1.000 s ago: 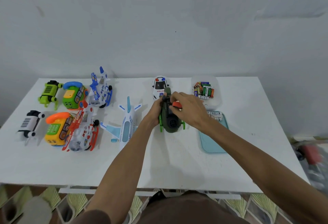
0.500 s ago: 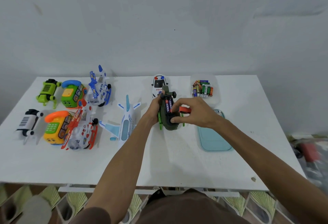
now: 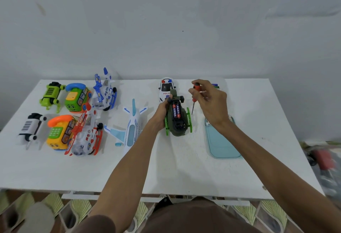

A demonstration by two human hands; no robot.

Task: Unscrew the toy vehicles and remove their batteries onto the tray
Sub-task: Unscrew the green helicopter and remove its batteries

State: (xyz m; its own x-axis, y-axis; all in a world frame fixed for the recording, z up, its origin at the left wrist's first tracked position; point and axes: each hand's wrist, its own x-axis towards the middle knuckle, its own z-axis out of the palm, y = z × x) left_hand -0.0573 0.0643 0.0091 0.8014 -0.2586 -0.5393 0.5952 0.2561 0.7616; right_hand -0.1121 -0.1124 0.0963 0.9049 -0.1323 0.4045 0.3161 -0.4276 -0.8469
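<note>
A: Where is the toy being worked on?

B: The green helicopter [image 3: 178, 127] lies belly-up near the middle of the desk [image 3: 184, 168], just in front of the police car [image 3: 166, 87]. Its battery bay is open, and at least two batteries [image 3: 175, 111] in red and blue wrappers sit in it side by side.

A: So the screw is out on this one?

B: I judge so, since nothing covers the bay. I cannot tell where the cover is.

A: And the hands?

B: The left hand [image 3: 162, 111] has its grip around the helicopter's left flank, with the fingers curled over the tail end to steady it. The right hand [image 3: 212, 101] is raised to the right of the toy and apart from it. Its grip is pinched on a red-handled screwdriver [image 3: 196, 87], whose tip points down above the desk.

A: The tray?

B: The pale blue tray [image 3: 223, 144] lies on the right, near the helicopter but not touching it. Something small sits at its far end, mostly hidden by the right wrist.

A: What comes next?

B: Lifting the batteries out, I think. That calls for a fingertip or the screwdriver tip under one battery's end while the left hand keeps the toy flat. Then it is a short carry right to the tray. A battery that springs free could roll across the desk.

A: Anything else?

B: A white plane [image 3: 132, 125] lies just left of the left hand, and more toys stand in two rows at the desk's left end.
</note>
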